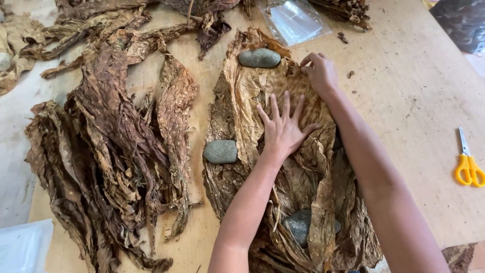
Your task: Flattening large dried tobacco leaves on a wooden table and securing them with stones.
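Brown, papery dried leaves lie flattened in a stack [283,167] on the middle of the wooden surface [414,101], and both hands work on the top leaf. The left hand [283,129] lies palm down on the middle of the stack with its fingers [275,108] spread wide apart and flat, gripping nothing. The right hand [319,72] rests at the stack's far right edge, its fingers [309,59] curled together and pinching or pressing the leaf margin; whether they grip it cannot be told for sure.

Three smooth grey stones weigh the stack down. One stone [259,57] sits on its far end, just beyond the right hand. A second stone [221,151] sits on its left edge, level with the left wrist. A third, darker stone [301,226] lies on its near end, partly folded over by leaf, between the two forearms.

Left of the stack, apart from it by a strip of bare wood, lies a large heap of crumpled, unflattened leaves [111,151], darker and twisted, which runs on towards the far left corner. Beyond the stack's far end lies a clear plastic bag [295,20], flat and apparently holding nothing. Well to the right of the stack, near the surface's edge, lies a pair of scissors with yellow handles [467,164], closed. A white plastic sheet [22,247] shows at the near left corner.
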